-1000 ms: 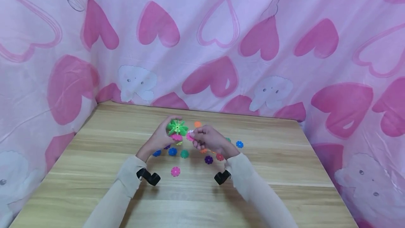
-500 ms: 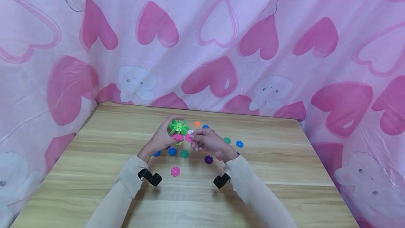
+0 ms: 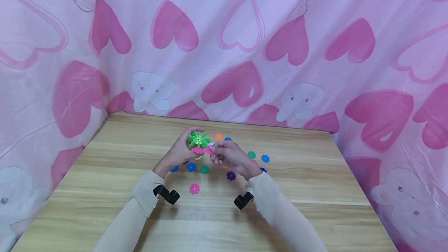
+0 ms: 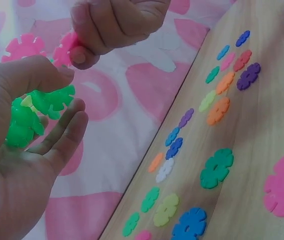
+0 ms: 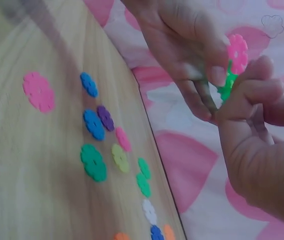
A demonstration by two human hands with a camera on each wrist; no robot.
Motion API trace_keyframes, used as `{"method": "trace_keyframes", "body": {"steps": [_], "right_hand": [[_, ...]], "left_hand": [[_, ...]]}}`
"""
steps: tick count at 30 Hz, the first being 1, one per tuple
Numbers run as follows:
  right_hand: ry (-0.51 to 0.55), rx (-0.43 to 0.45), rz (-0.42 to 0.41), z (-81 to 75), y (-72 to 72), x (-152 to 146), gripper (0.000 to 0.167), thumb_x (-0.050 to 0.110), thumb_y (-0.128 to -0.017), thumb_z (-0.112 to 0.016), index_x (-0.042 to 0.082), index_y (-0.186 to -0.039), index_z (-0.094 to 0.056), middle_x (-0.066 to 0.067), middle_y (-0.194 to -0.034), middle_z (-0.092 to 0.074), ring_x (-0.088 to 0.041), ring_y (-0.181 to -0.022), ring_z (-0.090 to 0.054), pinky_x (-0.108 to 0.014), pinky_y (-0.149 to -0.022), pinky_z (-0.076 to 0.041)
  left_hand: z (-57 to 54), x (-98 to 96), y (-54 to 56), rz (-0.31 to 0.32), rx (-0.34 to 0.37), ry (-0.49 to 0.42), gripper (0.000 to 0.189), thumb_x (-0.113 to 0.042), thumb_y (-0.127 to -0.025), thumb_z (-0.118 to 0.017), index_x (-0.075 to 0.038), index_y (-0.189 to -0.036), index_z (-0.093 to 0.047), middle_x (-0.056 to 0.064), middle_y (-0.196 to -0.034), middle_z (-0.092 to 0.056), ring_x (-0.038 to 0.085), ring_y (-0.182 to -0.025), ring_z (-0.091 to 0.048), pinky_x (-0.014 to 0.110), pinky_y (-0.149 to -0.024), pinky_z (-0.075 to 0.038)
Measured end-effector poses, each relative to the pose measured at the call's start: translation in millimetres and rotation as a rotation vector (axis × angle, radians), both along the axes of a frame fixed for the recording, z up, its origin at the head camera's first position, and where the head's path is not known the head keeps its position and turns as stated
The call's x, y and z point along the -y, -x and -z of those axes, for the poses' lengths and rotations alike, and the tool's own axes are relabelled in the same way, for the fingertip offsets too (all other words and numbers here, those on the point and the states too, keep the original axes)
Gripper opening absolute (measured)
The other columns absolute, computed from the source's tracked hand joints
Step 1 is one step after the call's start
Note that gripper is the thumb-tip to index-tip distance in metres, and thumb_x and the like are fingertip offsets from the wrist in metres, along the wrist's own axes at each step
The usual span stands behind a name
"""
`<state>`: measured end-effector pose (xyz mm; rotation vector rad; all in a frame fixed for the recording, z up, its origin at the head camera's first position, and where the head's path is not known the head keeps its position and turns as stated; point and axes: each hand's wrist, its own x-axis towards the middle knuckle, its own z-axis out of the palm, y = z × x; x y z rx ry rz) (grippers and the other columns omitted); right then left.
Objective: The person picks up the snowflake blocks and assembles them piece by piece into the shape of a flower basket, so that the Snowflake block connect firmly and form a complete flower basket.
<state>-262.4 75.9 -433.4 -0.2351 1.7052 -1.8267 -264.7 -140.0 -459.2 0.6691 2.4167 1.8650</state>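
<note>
Green cluster (image 3: 198, 139) held in L hand (image 3: 179, 152), half-curled; R hand (image 3: 232, 156), fingers curled in, pinches pink pc (image 4: 63, 50).

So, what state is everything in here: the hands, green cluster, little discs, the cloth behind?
Left hand: holding the green cluster.
Right hand: pinching a pink disc.
Green cluster: pieces joined, held above the table.
Pink disc: off the table.
Second pink disc: raised by the cluster; can't tell if joined.
Table discs: scattered, lying flat.
Cloth: hanging, slightly wrinkled.
</note>
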Motion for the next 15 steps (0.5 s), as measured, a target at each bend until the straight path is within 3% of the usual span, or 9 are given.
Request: {"method": "trace_keyframes", "body": {"steps": [5, 15], "right_hand": [[0.008, -0.004, 0.032, 1.5, -1.0, 4.5, 0.018, 0.009, -0.102, -0.053, 0.005, -0.088, -0.064, 0.003, -0.065, -0.066, -0.004, -0.053, -0.054, -0.015, -0.046, -0.039], [0.053, 0.067, 0.089, 6.0, -1.3, 8.6, 0.011, 0.009, -0.101, -0.055, 0.009, -0.092, -0.06, 0.0, -0.07, -0.067, -0.006, -0.057, -0.059, -0.015, -0.055, -0.049]], "left_hand": [[-1.5, -0.3, -0.3, 0.013, -0.027, 0.003, 0.07, 0.005, -0.08, -0.075, -0.007, -0.141, -0.043, 0.021, -0.143, -0.043, 0.039, -0.121, -0.052, 0.057, -0.103, -0.049], [-6.5, 5.7, 4.9, 0.051, 0.007, 0.026, 0.084, -0.001, -0.081, -0.077, -0.013, -0.15, -0.029, 0.02, -0.153, -0.035, 0.043, -0.138, -0.042, 0.052, -0.107, -0.047]]}}
